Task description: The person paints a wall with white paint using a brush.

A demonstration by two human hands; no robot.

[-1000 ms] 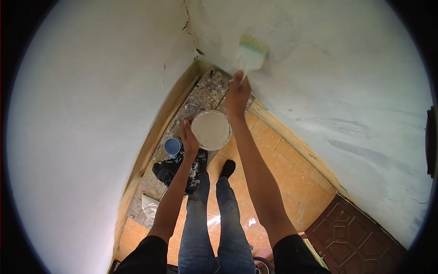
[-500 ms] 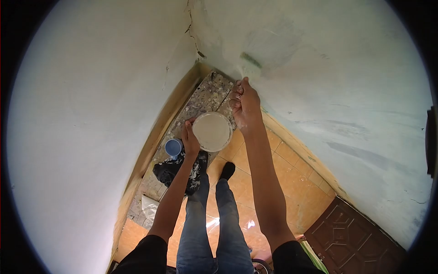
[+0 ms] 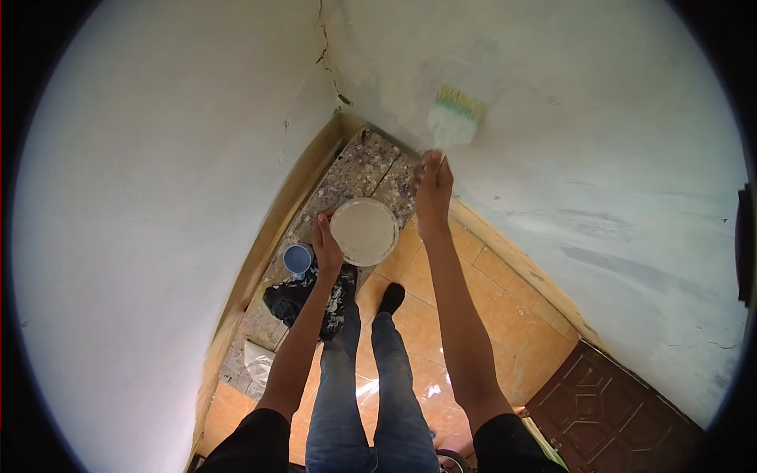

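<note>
My right hand (image 3: 433, 193) is closed round the handle of a wide paintbrush (image 3: 457, 122). The brush has a pale head and yellow-green bristles, which lie against or close to the right wall (image 3: 583, 134); contact is hard to tell. My left hand (image 3: 326, 246) grips the side of a round tub (image 3: 364, 231) filled with pale, off-white paint. A blue cup (image 3: 298, 258) stands just left of that hand, and a black plastic bag (image 3: 293, 298) with white flecks lies under the left forearm.
A paint-spattered wooden plank surface (image 3: 355, 165) runs along the left wall (image 3: 173, 197). A crack (image 3: 323, 51) marks the corner. Clear plastic (image 3: 258, 361) lies at lower left. Orange tiles (image 3: 418, 323) cover the floor, and a brown panelled door (image 3: 611, 402) is at lower right.
My right hand has moved the paintbrush rightward along the wall, and its head now faces me more broadly. My left hand and the tub have barely shifted.
</note>
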